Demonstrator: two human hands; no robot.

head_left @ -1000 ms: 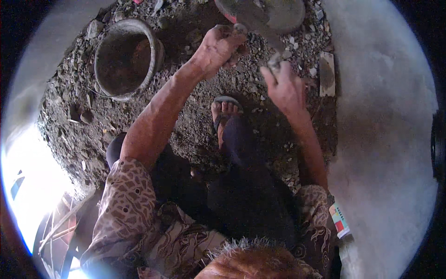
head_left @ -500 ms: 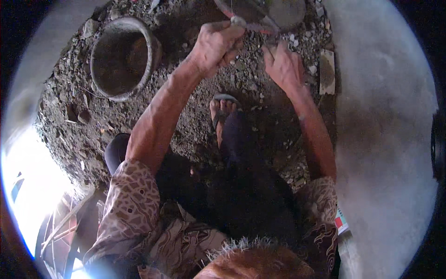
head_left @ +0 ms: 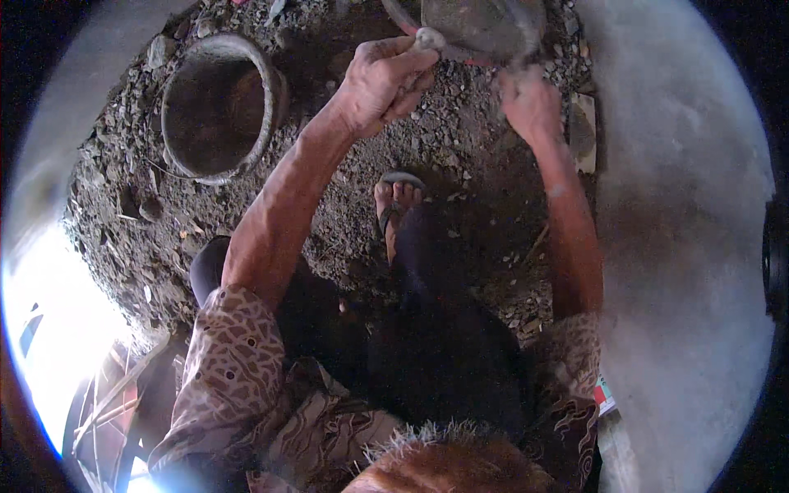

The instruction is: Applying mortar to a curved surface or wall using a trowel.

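Note:
My left hand [head_left: 385, 86] is closed, with a small pale grey rounded piece [head_left: 429, 38] showing at its fingertips. That piece lies against the red-edged rim of a round, shallow vessel [head_left: 468, 29], which the top of the picture cuts off. My right hand [head_left: 532, 105] is at the vessel's near right edge, smeared by motion. Its fingers look curled, but I cannot make out whether anything is in them. Both forearms reach forward over the gravelly ground.
A deep round pot [head_left: 267, 107] with a thick rim stands at the upper left on loose gravel [head_left: 444, 123]. A flat pale block [head_left: 583, 131] lies by the smooth grey floor [head_left: 682, 246] to the right. My sandalled foot [head_left: 398, 201] is between my arms.
My right hand has moved right, along the vessel's edge. My left hand has shifted slightly right, still holding the pale piece.

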